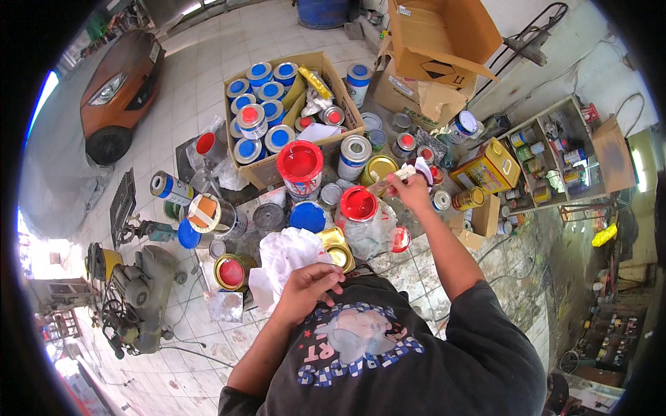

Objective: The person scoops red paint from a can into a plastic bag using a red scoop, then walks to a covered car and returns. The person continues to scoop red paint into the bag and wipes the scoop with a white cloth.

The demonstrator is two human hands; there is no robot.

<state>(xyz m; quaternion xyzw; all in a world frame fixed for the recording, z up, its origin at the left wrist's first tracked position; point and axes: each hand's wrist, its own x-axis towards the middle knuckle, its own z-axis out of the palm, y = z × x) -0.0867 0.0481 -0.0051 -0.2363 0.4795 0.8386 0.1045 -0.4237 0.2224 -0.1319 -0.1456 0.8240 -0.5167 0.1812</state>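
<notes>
My right hand point(414, 193) is closed on a short flat tool with a pale end point(402, 173), its brownish part reaching toward an open can of red paint point(359, 204). A white and purple cloth point(422, 168) shows by the fingers. That can stands wrapped in clear plastic point(371, 236). Close to my body, my left hand point(309, 286) has loosely bent fingers and nothing visible in it. It is beside a crumpled white cloth point(286, 253) and a gold tin point(338, 253). A larger red-rimmed paint can point(300, 166) stands farther off.
Beyond the cans is a cardboard box point(316, 144) full of blue-lidded cans. A yellow rectangular tin point(488, 166) and a shelf point(551, 152) are at right. At left stand a compressor point(139, 295), an open red-paint tin point(230, 272) and, farther away, an orange car point(121, 83).
</notes>
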